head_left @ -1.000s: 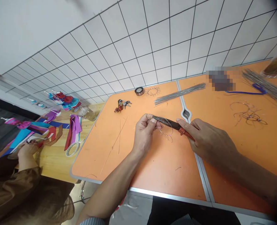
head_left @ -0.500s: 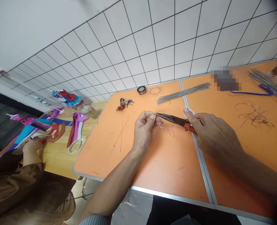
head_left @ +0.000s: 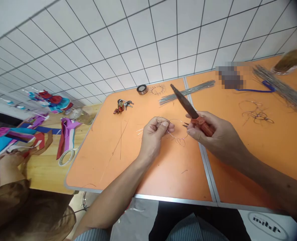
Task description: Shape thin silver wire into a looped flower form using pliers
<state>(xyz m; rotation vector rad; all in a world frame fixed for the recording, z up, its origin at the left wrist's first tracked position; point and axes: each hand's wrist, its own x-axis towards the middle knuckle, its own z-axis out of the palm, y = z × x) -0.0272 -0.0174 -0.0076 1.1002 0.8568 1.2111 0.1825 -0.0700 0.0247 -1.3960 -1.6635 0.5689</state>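
Note:
My left hand (head_left: 153, 135) is closed in a pinch on a thin bent wire piece (head_left: 174, 130) with loops, held just above the orange table (head_left: 148, 167). My right hand (head_left: 215, 135) grips the red handles of long-nose pliers (head_left: 187, 105). The dark jaws point up and to the left, away from the wire. The right thumb and fingers also touch the wire's right end. The two hands are a short way apart, with the wire spanning between them.
On the table lie a bundle of straight wires (head_left: 186, 93), a tape roll (head_left: 141, 89), a bunch of keys (head_left: 122, 105), a wire coil (head_left: 255, 113) and more wires (head_left: 281, 88). At the left, another person's hand (head_left: 9, 165) works among coloured ribbons (head_left: 65, 134).
The pliers' jaws have lifted off the wire by my left hand and swung upward. The view has shifted slightly to the right.

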